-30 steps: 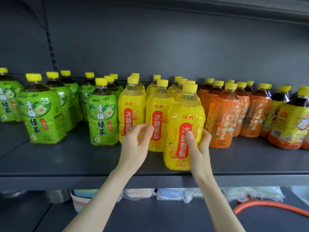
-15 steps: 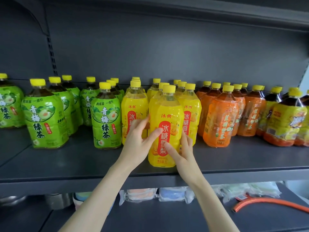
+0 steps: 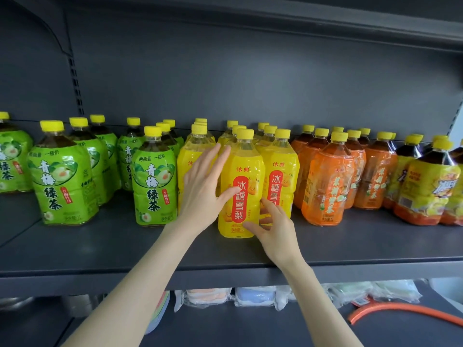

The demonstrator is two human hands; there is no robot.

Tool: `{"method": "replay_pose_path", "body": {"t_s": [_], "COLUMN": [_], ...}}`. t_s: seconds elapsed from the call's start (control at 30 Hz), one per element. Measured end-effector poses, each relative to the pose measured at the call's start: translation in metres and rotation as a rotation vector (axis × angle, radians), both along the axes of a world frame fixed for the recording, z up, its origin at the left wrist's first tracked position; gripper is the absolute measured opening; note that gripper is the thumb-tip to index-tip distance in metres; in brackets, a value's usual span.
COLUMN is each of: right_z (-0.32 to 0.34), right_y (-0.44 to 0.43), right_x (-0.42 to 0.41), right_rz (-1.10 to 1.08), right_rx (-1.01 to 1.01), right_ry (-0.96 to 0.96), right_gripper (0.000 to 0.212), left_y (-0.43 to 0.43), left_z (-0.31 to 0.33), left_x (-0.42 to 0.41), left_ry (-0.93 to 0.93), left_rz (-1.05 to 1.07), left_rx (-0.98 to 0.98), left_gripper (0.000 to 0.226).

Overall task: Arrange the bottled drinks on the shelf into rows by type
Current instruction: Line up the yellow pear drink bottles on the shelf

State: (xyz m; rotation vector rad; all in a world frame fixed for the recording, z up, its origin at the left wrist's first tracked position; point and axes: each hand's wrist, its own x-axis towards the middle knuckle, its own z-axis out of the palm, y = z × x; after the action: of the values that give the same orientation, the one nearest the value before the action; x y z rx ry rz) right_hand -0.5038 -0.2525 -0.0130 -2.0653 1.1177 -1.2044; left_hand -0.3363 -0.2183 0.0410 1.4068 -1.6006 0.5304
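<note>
A yellow pear-drink bottle (image 3: 241, 186) with a red label stands upright at the front of the dark shelf (image 3: 100, 249), ahead of other yellow bottles (image 3: 280, 171). My left hand (image 3: 204, 191) lies against its left side with straight, spread fingers and the thumb on the label. My right hand (image 3: 271, 225) touches its lower right side, fingers loosely bent. Green tea bottles (image 3: 154, 181) stand in rows to the left. Orange bottles (image 3: 325, 186) stand to the right.
Dark tea bottles with yellow labels (image 3: 431, 186) fill the shelf's far right. The shelf's front strip is bare in front of the rows. Below, wrapped packets (image 3: 253, 295) and an orange hose (image 3: 400, 311) lie on a lower shelf.
The front yellow bottle has shifted left and back, from in front of the right yellow row to the middle one. My right hand slid down to its lower right; my left hand moved onto its side.
</note>
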Motion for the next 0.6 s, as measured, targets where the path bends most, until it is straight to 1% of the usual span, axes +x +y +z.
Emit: {"method": "replay_pose_path", "body": {"t_s": [0.07,0.13,0.23,0.33,0.6], "right_z": [0.004,0.007,0.010,0.008,0.006], "right_y": [-0.005,-0.008,-0.009,-0.011,-0.021], "right_x": [0.000,0.001,0.005,0.005,0.010], "right_rz": [-0.020,-0.048,-0.117,-0.123,-0.146], "right_rx": [-0.001,-0.008,-0.037,-0.056,-0.125], "right_ry": [0.036,0.052,0.083,0.130,0.205], "right_gripper": [0.075,0.072,0.067,0.067,0.064], "left_y": [-0.005,-0.011,-0.017,-0.019,-0.028], "left_z": [0.003,0.001,-0.001,-0.001,-0.002], "left_x": [0.000,0.002,0.008,0.009,0.014], "left_ry": [-0.080,-0.123,-0.188,-0.266,-0.378], "left_rz": [-0.016,-0.010,0.050,0.124,0.247], "left_rx": [0.019,0.029,0.043,0.059,0.040], "left_gripper": [0.073,0.070,0.068,0.070,0.078]}}
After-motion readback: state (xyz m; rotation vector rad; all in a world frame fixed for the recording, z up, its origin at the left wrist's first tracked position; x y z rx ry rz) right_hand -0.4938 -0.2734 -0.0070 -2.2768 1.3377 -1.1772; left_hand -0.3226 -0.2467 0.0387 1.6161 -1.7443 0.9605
